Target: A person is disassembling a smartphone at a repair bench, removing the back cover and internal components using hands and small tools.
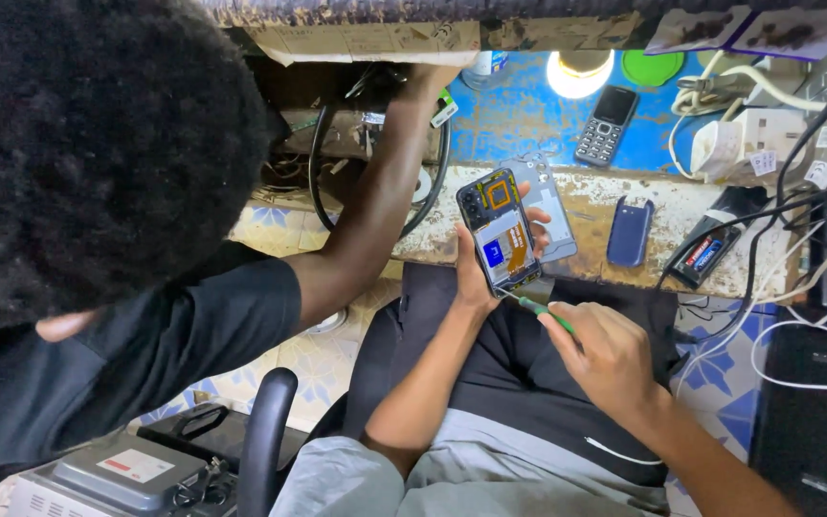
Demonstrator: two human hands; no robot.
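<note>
While the left hand (476, 273) grips the opened phone (500, 232) upright (long axis vert.), the right hand (605, 354), fingers pinched on the screwdriver (543, 311), points its tip up-left at the phone's lower edge.

Beyond my fingertips, bench crowded: back cover (555, 215), blue case (630, 231), cables (768, 220); co-worker's arm (375, 206) blocks left; lap below fingers open

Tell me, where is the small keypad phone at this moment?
In the head view, the keypad phone lies at upper right on the blue bench surface, just right of the lit lamp and above the dark blue phone cover.
</note>
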